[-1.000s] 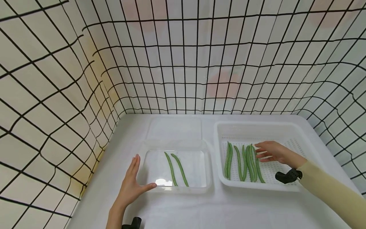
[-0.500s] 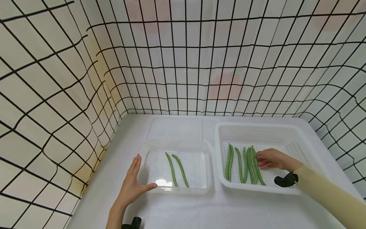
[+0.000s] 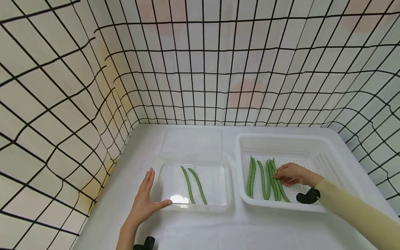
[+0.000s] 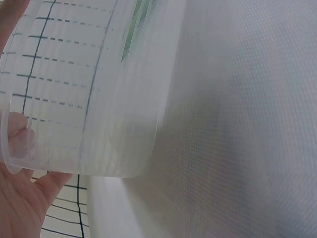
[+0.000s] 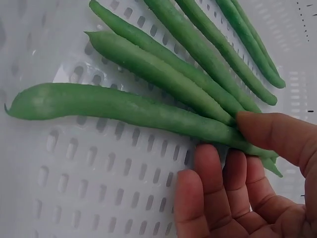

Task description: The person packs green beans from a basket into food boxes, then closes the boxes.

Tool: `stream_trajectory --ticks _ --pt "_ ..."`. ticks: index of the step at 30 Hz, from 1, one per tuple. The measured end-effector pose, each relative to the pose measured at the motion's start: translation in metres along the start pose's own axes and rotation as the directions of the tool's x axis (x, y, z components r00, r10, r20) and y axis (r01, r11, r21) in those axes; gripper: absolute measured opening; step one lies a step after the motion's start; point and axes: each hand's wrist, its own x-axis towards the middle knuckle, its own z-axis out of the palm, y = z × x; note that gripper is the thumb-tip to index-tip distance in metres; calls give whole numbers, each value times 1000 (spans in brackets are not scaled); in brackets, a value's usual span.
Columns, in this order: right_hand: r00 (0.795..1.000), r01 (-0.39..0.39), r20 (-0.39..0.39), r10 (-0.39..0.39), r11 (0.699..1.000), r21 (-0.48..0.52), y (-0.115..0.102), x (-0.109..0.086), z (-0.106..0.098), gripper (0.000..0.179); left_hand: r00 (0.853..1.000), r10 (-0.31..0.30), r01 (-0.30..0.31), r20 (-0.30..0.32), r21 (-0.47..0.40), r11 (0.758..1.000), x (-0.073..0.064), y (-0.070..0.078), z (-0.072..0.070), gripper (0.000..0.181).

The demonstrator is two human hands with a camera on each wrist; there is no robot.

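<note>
A clear plastic box point(image 3: 230, 184) holds two green beans, the left one point(image 3: 188, 185) and the right one point(image 3: 198, 185). At its near left corner rests my left hand point(image 3: 142, 201), fingers straight and thumb spread along the front rim; fingers also show at the rim in the left wrist view. Several green beans lie side by side in a white perforated basket point(image 3: 281, 205). My right hand point(image 3: 295, 173) pinches the rightmost green bean point(image 5: 109, 104) near one end, its thumb tip also close to the neighbouring bean point(image 5: 163, 74).
Behind the box a flat clear lid point(image 3: 192, 139) lies on the white cloth point(image 3: 200, 229). A black wire grid point(image 3: 215, 73) stands round the back and sides. A black wrist camera point(image 3: 307, 196) sits at the right wrist, over the basket.
My right hand has lowered into the basket and moved slightly left, its fingers closing on the rightmost green bean. The nearby bean tops have shifted left. My left hand stays put.
</note>
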Motion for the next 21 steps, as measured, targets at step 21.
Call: stream_trajectory --ticks 21 --pt "997 81 -8 -81 991 109 -10 -9 -18 48 1000 23 -23 -15 -7 1000 0 -2 -1 124"
